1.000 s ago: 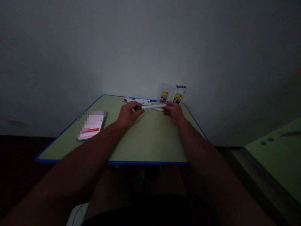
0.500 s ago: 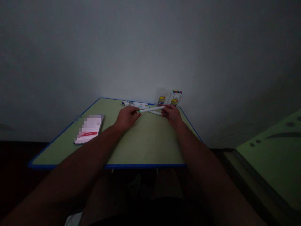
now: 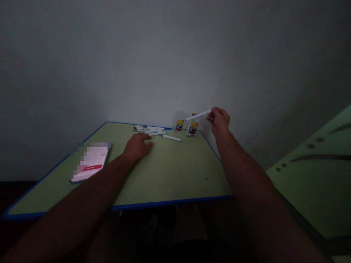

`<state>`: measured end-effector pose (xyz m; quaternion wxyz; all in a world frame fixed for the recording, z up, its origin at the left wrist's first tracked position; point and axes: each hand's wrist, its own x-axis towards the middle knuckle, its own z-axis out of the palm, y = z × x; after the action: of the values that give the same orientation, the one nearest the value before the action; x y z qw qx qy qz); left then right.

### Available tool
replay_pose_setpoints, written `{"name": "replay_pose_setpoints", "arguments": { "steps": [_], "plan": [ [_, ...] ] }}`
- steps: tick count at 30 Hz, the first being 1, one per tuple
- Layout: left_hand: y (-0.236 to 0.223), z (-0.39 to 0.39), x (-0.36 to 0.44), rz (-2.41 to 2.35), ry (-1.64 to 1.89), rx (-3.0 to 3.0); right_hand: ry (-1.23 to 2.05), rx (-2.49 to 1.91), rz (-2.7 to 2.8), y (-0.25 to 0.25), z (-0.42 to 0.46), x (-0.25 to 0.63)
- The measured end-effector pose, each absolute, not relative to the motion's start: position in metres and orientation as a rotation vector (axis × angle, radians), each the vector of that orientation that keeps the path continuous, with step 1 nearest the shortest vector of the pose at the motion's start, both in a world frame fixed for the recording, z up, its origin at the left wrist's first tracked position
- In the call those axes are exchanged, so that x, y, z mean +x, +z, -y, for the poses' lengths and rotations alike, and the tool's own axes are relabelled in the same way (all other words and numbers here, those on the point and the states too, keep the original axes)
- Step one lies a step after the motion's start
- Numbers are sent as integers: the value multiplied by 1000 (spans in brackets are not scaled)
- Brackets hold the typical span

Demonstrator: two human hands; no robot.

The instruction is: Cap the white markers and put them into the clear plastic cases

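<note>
My right hand (image 3: pixel 220 119) pinches one end of a white marker (image 3: pixel 197 115) with a green tip end, raised at the table's back right. The marker points left, above a clear pouch of markers (image 3: pixel 193 128) with a yellow label. A second clear pouch (image 3: pixel 179 125), also yellow-labelled, stands to its left. My left hand (image 3: pixel 137 146) rests low at the table with fingers apart, holding nothing. Just beyond its fingertips lie several white markers (image 3: pixel 149 129) in a loose group. A single marker (image 3: pixel 172 138) with a blue-green end lies to their right.
The pale green table (image 3: pixel 170 175) has a blue edge and its back meets a grey wall (image 3: pixel 153 65). A phone (image 3: pixel 91 160) with a lit screen lies on the left side. A green panel (image 3: pixel 323 175) stands at the right.
My left hand has let go of the marker and moved left. My right hand has lifted it up and to the right, over the pouch. The view has shifted slightly.
</note>
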<state>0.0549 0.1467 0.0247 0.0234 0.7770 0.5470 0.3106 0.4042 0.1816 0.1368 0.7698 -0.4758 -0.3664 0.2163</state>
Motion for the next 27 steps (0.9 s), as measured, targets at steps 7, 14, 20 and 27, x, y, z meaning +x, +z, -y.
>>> {"name": "replay_pose_setpoints", "arguments": {
  "steps": [7, 14, 20, 27],
  "plan": [
    [23, -150, 53, -1697, 923, 2432, 226, -1104, 866, 180, -198, 434],
    [19, -152, 52, -1681, 947, 2450, 111, -1153, 934, 194, -210, 435],
    [19, -152, 52, -1677, 914, 2451, 97, -1203, 921, 192, -217, 427],
    [21, -150, 54, -1696, 907, 2439, 49, -1288, 936, 187, -225, 425]
  ]
}}
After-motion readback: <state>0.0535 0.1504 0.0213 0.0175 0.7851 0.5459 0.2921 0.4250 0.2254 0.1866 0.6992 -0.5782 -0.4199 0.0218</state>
